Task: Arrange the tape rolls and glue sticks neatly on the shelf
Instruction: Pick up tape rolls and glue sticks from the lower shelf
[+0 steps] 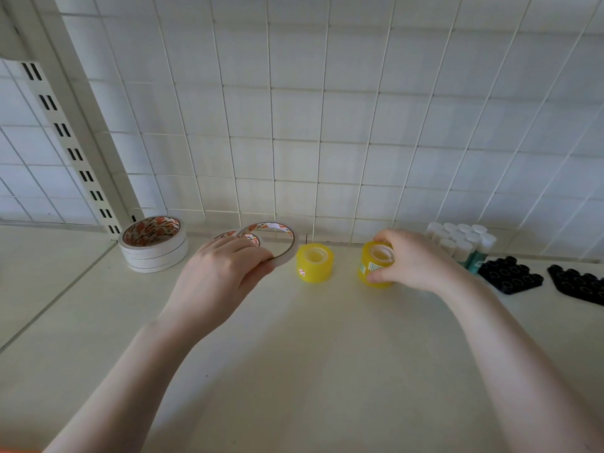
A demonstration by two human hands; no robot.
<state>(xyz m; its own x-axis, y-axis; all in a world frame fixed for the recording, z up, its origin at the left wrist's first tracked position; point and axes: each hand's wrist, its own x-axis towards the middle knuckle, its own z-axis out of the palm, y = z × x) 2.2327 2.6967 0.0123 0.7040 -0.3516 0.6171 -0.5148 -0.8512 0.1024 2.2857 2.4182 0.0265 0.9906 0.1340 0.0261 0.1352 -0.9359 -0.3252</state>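
On the cream shelf (pixel 294 354), my left hand (pixel 222 273) grips a thin white tape roll (pixel 287 246) by its near rim, tilted up off the surface. A second thin roll (pixel 228 237) shows partly behind my fingers. A stack of white tape rolls (pixel 153 245) stands at the back left. One yellow tape stack (pixel 314 263) stands free in the middle. My right hand (pixel 415 261) holds another yellow tape stack (pixel 376 264), thumb in front and fingers over its top. White-capped glue sticks (pixel 464 240) stand clustered at the back right.
A white wire grid panel (pixel 327 125) backs the shelf, with a slotted upright post (pixel 65 142) at the left. Two black moulded trays (pixel 510 277) (pixel 578 284) lie at the right. A seam (pixel 58 295) marks the neighbouring shelf board on the left.
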